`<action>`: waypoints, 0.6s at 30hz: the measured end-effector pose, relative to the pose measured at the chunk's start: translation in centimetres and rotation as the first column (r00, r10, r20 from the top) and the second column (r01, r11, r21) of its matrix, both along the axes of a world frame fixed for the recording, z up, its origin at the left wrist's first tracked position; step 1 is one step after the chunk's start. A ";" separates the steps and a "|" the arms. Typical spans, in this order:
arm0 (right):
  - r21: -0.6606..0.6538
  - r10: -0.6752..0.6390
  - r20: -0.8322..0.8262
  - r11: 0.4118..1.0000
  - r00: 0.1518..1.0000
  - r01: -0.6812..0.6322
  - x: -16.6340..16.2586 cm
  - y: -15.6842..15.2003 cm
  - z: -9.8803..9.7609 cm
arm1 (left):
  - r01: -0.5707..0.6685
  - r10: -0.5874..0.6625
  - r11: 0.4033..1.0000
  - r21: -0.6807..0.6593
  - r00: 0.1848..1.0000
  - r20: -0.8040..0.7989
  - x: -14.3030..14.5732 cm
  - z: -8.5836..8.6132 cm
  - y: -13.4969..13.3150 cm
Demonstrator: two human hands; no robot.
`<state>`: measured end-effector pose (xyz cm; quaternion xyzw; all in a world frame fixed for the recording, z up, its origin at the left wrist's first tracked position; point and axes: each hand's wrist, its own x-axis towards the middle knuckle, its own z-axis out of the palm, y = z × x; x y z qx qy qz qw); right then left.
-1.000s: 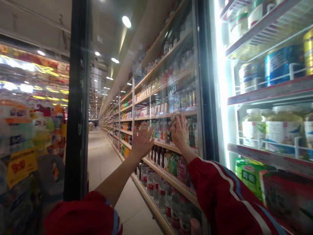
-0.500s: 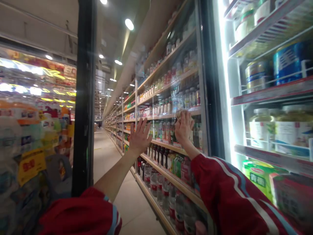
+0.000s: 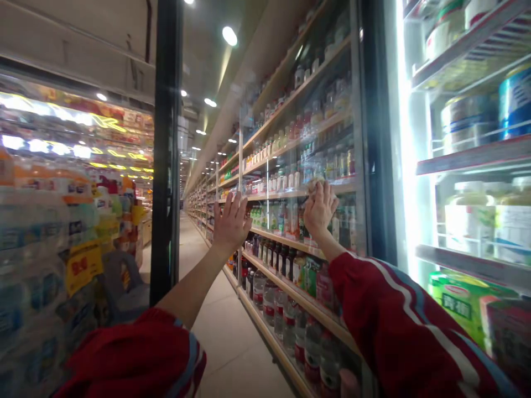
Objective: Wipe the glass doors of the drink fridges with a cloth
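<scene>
The glass door (image 3: 282, 130) of a refrigerated cabinet stands swung out in front of me, with a black frame (image 3: 167, 166) along its left side. My left hand (image 3: 230, 224) is raised with its fingers spread and holds nothing; it appears to lie flat on the pane. On the right part of the glass, my right hand (image 3: 320, 213) presses a crumpled, pale cloth (image 3: 316, 183). Most of that cloth is hidden behind the fingers. Hazy smears show on the pane just above it.
Lit fridge shelves (image 3: 468, 157) with bottles, cans and cartons are close on my right. Beyond the glass, long shelves of drinks (image 3: 286, 260) run along a tiled aisle (image 3: 224, 331). Stacked bottle packs (image 3: 37, 249), a yellow price sign (image 3: 84, 267) and a grey chair (image 3: 122, 282) are at left.
My view has turned slightly left, so the door and shelves appear farther right. Against the glass, my left hand has shifted left, and my right hand with the cloth slightly left.
</scene>
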<state>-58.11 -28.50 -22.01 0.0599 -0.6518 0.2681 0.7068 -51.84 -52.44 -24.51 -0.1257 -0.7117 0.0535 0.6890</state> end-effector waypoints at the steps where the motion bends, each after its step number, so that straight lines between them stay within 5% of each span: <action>1: 0.038 0.002 -0.004 0.999 1.000 -0.001 0.2 -0.8 0.0 | 0.005 -0.005 1.000 0.006 1.000 0.012 0.0 -0.1 0.0; 6: 0.398 0.019 -0.036 0.917 0.999 -0.003 2.1 -6.8 -1.2 | 0.010 -0.010 1.000 0.015 0.999 0.046 0.3 -0.1 -0.4; 9: 0.506 0.019 -0.044 0.862 0.999 0.005 2.6 -8.0 -1.6 | -0.002 0.001 1.000 0.013 0.998 0.057 0.7 0.0 -1.1; 12: 0.422 0.014 -0.037 0.906 0.999 0.003 1.9 -6.1 -1.0 | -0.015 0.014 1.000 0.027 0.999 0.053 1.0 0.2 -2.0; 15: 0.172 0.008 0.000 0.985 1.000 -0.008 1.1 -3.5 0.4 | -0.025 0.023 0.998 0.057 0.999 0.040 1.2 0.3 -2.9; 18: 0.094 0.025 0.009 0.995 1.000 -0.026 1.1 -3.2 1.5 | -0.033 0.031 0.996 0.082 0.999 0.032 1.4 0.4 -3.6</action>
